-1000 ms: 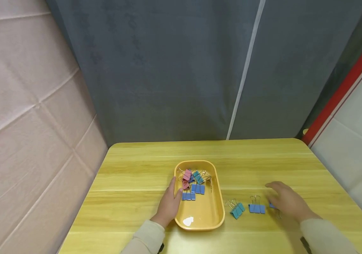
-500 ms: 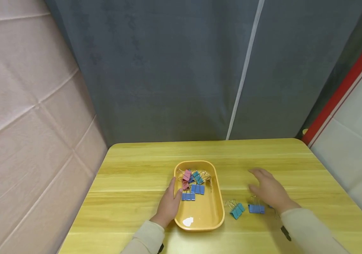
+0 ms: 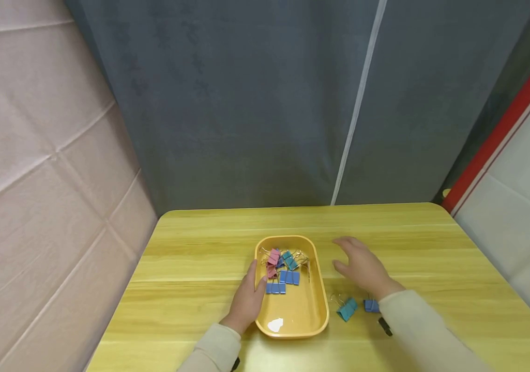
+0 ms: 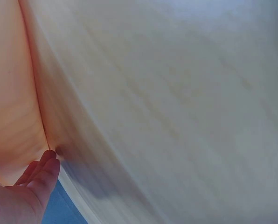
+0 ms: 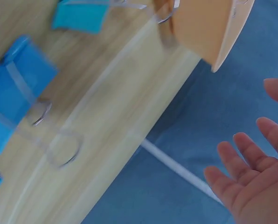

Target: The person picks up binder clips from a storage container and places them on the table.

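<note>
A yellow plastic tray (image 3: 294, 315) stands on the table with several binder clips inside, among them pink clips (image 3: 273, 257), a teal clip (image 3: 290, 261) and blue clips (image 3: 289, 277). My left hand (image 3: 245, 302) holds its left rim, fingers along the outer wall and thumb over the edge. To the right of the tray, my right hand (image 3: 362, 266) hovers over the table with fingers spread and nothing in them. Below that hand lie a teal binder clip (image 3: 347, 309) and a blue binder clip (image 3: 371, 306), partly hidden by the sleeve. The right wrist view also shows a blue clip (image 5: 20, 91).
The wooden table (image 3: 190, 243) has its far edge against a dark grey-blue curtain (image 3: 246, 129) with a white strip. A pale cloth wall (image 3: 50, 170) is at the left, and a white panel with a red border (image 3: 502, 124) at the right.
My right hand has moved left from beside the rightmost blue clip toward the tray, empty. Its sleeve now covers that clip. The left hand and tray have stayed put.
</note>
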Action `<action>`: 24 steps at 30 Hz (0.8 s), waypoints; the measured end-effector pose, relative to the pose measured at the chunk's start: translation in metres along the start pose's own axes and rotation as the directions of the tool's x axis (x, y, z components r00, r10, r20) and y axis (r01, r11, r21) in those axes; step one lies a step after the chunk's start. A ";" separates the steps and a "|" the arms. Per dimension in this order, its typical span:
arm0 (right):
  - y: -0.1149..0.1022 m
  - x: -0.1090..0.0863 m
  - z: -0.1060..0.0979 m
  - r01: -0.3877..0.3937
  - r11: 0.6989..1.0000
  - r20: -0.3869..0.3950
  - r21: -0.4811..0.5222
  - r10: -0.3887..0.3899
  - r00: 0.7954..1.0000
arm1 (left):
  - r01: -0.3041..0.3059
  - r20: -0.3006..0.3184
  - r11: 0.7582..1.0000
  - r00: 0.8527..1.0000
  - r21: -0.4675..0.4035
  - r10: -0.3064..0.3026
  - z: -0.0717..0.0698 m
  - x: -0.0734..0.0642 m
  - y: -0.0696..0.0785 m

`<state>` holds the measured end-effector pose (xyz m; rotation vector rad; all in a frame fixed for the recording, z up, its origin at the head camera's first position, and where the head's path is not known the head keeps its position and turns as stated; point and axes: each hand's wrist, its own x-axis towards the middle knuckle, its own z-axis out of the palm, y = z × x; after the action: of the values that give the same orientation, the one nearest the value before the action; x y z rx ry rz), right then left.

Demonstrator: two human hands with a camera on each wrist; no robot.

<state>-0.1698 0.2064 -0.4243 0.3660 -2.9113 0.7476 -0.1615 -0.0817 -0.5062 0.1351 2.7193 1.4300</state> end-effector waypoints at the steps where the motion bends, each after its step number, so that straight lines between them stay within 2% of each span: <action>1: -0.003 0.002 0.002 0.007 1.000 -0.001 0.002 -0.007 1.000 | 0.003 0.002 1.000 1.000 -0.004 -0.003 0.000 0.000 0.000; 14: -0.038 0.030 0.022 0.048 0.998 0.046 0.042 -0.050 0.998 | 0.021 0.002 1.000 1.000 0.001 -0.021 0.000 0.000 0.002; 24: -0.058 0.044 0.027 0.069 0.997 0.084 0.045 -0.073 0.994 | 0.016 -0.007 1.000 1.000 0.013 -0.015 0.002 -0.001 -0.003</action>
<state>-0.1988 0.1351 -0.4132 0.5156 -2.9469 0.8035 -0.1605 -0.0815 -0.5095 0.1097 2.7297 1.4113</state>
